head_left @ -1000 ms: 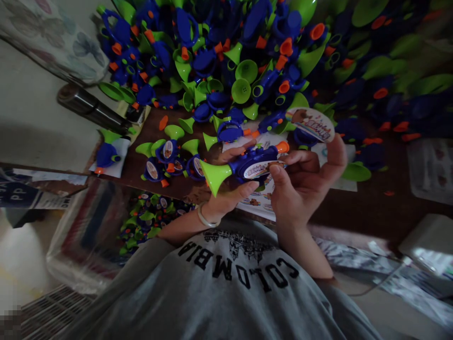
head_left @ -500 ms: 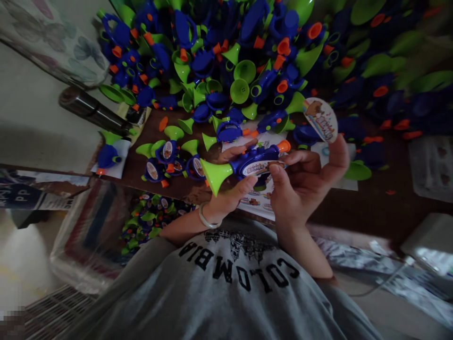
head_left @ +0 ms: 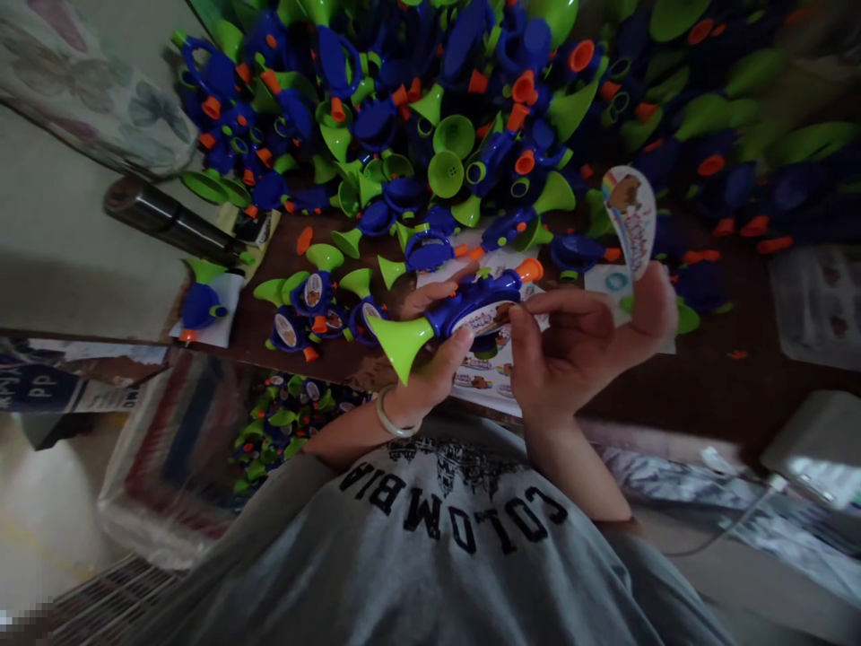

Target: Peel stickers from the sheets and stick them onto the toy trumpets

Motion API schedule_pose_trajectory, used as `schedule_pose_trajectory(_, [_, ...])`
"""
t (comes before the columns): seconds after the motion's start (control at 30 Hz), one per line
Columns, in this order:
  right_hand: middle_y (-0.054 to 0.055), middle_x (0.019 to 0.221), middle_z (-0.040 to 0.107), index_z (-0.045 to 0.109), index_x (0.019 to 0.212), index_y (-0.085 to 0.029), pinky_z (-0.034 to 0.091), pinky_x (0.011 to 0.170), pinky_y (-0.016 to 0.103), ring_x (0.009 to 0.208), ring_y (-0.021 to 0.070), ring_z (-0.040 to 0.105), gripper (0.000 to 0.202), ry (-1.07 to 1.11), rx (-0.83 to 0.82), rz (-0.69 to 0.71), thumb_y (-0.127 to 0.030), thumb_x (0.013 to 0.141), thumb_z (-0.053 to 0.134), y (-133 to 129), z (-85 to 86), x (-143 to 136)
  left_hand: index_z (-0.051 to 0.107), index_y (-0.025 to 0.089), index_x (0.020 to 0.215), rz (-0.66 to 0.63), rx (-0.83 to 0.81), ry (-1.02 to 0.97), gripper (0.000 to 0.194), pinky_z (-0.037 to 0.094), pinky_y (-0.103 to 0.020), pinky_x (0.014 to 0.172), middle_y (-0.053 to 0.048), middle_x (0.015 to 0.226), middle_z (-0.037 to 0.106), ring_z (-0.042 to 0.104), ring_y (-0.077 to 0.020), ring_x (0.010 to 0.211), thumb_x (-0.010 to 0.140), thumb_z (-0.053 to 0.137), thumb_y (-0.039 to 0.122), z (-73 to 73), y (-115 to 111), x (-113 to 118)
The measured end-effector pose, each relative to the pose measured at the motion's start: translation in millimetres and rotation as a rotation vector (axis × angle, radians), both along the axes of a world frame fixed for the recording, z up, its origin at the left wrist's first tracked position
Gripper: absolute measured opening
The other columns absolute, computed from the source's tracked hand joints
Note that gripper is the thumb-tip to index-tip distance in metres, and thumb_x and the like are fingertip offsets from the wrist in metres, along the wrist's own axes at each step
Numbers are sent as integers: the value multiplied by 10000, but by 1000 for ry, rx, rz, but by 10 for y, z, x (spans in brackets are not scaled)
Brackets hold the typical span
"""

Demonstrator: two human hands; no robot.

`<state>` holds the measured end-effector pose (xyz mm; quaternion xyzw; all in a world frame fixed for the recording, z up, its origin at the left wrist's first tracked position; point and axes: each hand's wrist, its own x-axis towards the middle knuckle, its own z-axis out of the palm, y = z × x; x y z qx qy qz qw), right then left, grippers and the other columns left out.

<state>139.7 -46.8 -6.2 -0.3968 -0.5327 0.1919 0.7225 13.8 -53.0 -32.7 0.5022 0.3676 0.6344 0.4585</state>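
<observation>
My left hand (head_left: 430, 375) is wrapped round a toy trumpet (head_left: 464, 301) with a blue body, a green bell pointing left and an orange mouthpiece. On the flat side of the trumpet lies an oval sticker (head_left: 485, 318) with a bear and lettering. The thumb and a finger of my right hand (head_left: 571, 359) pinch this sticker's right end against the toy. A second oval sticker (head_left: 632, 215) clings to a raised fingertip of the same hand and stands up clear of the toy. Beneath the trumpet is a sticker sheet (head_left: 482, 384), partly covered by my hands.
Many loose toy trumpets (head_left: 447, 170) are heaped along the back of the table. Several stickered ones (head_left: 313, 301) lie to the left, beside a dark flask (head_left: 168, 215). A lined box (head_left: 127, 484) of trumpets stands below. A clear plastic container (head_left: 813, 305) sits at right.
The trumpet has tilted a little, its bell lower and further left. My right hand's raised finger has shifted right, and the sticker on it now stands more upright.
</observation>
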Motion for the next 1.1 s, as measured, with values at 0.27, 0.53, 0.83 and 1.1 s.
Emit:
schedule_pose_trajectory(0.27, [-39,924,660,398,1584,-495,640,738,333,775,173,680,784,-87,34,-20,-244,949,786,50,44,58,641,386,1332,-7,93,19,361,470,-544,1311,-14,1518,662,511,-295,1590,991,752,425,46,-27,4])
schedule_pose_trajectory(0.53, [-24,952,658,355,1624,-459,649,783,359,798,179,679,816,-206,76,-158,-431,938,796,182,-83,179,634,406,1316,-48,119,-103,349,523,-517,1277,-1,1495,692,614,-267,1501,990,750,365,48,-13,65])
schedule_pose_trajectory(0.83, [71,1382,640,315,1627,-459,672,974,492,1139,241,740,768,-40,-106,118,-564,975,706,198,-174,246,722,269,1299,-189,-209,-232,486,589,-447,1196,-72,1341,795,722,-275,1354,974,715,629,-119,82,62])
schedule_pose_trajectory(1.1, [34,1508,501,386,1569,-547,683,975,515,1145,245,716,912,-70,8,26,-378,828,889,62,-133,167,456,419,1639,-275,158,91,866,481,-479,1300,-80,1830,295,337,-343,1688,887,885,422,-234,75,-40])
